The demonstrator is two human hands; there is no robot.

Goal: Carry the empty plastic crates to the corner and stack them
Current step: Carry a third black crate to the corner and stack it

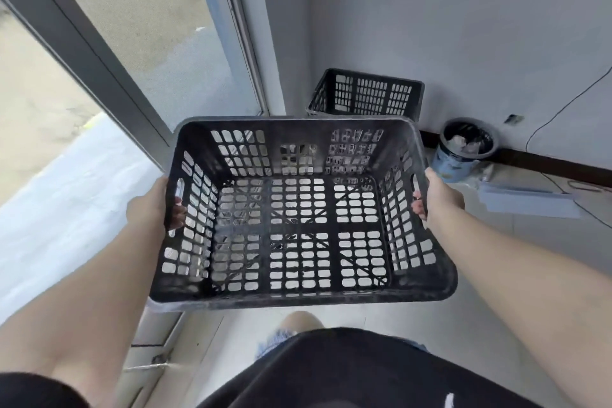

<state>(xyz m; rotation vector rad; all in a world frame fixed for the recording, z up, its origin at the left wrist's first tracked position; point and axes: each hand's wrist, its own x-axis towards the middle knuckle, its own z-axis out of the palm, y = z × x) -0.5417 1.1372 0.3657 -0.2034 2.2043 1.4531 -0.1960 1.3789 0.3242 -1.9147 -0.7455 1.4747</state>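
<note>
While one black crate (364, 94) already sits in the corner at 12 o'clock, the carried crate (298, 215) is still in the air, empty, short of it. Remaining: close the gap, lower it into the first. Left hand (149, 205) at 9 o'clock and right hand (440, 192) at 3 o'clock; fingers (418, 207) hooked through the side handle slots, clenched on the rim.
</note>
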